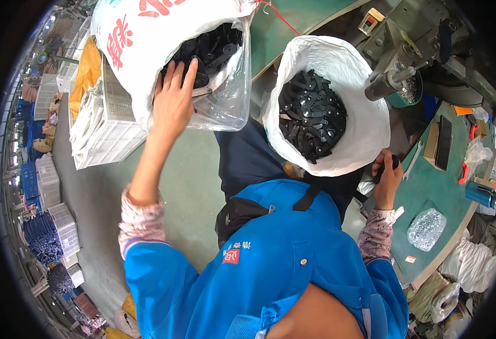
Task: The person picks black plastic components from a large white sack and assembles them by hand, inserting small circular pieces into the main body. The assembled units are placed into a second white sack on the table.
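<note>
My left hand (173, 100) reaches into the mouth of a white woven bag with a clear liner (234, 101). Its fingers are stretched out, and the tips rest on flat black parts (211, 50) inside. Between my knees stands a second white bag (367, 127), its rim rolled open. A heap of small black parts with rounded ends (311, 113) fills its bottom. Just right of that bag, my right hand (387, 176) is closed round a dark rounded object (395, 162). Whether this is a loose part or a knob I cannot tell.
A machine with a metal cylinder (385, 85) juts in at the upper right. On the green table (398, 226) lie a wrench (412, 161), a clear bag of small shiny pieces (427, 229) and a small cardboard box (432, 146). White plastic crates (115, 121) stand at left.
</note>
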Demonstrator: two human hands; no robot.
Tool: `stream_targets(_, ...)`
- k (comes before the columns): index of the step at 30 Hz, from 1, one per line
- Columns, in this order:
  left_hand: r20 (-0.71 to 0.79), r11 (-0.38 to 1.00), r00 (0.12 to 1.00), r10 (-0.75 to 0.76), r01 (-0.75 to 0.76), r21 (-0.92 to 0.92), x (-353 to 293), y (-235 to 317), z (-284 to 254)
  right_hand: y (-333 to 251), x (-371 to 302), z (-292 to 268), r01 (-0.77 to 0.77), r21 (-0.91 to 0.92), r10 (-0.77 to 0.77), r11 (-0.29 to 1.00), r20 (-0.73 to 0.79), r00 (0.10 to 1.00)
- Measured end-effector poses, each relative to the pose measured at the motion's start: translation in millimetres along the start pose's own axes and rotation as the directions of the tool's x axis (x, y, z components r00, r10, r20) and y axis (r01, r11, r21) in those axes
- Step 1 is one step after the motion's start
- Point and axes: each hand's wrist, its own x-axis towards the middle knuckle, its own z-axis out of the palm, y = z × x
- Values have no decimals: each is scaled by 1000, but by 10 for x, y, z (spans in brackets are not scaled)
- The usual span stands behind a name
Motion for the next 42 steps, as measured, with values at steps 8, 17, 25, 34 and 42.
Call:
stream_targets(8,270,993,960,69,-92,72,409,-53,6,-171,-226,159,131,-35,-131,991,-2,991)
stream_targets(17,419,937,880,225,-313,154,643,-104,1,-228,-423,278,171,2,-171,985,34,985)
stream_targets(25,500,911,809,308,-402,90,516,-268,-57,-213,-499,351,130,-9,-129,991,72,989)
stream_targets(34,510,871,773,377,-484,89,289,-364,-122,-339,-699,574,85,16,-86,996,195,977)
stream_targets(42,503,707,744,440,-632,317,209,-271,129,-324,-803,742,76,32,-82,997,322,943)
